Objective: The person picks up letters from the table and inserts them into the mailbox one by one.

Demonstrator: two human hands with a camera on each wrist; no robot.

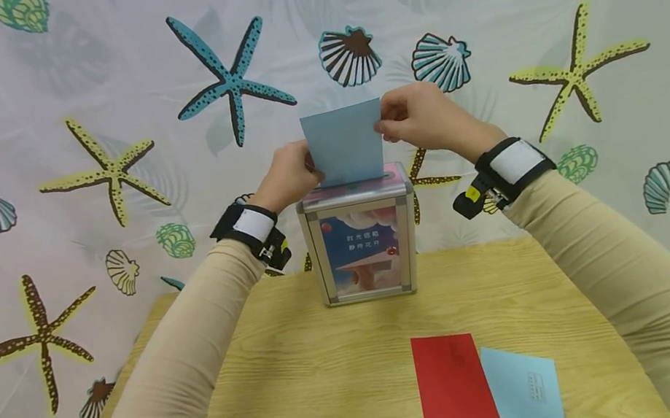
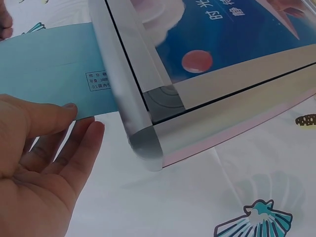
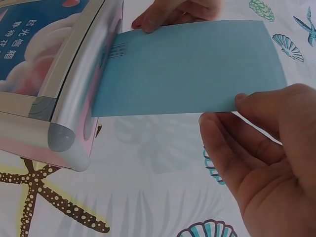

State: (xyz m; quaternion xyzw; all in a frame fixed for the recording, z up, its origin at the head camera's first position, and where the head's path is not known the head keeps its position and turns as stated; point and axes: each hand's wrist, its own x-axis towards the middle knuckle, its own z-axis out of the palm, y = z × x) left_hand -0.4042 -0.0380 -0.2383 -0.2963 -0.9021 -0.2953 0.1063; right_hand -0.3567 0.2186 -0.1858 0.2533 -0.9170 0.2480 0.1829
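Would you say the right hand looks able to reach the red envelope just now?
Probably not yet: the right hand pinches the blue envelope at the box, though nothing visibly covers the red envelope.

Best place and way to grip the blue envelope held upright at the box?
Probably by its two side edges, pinched from left and right: the envelope is thin and upright, its lower end at the top of the box, sides exposed above. The left hand pinches one edge low, the right hand the other higher.

Head view bright, stretched toward edges; wrist views dimmer, greyer.
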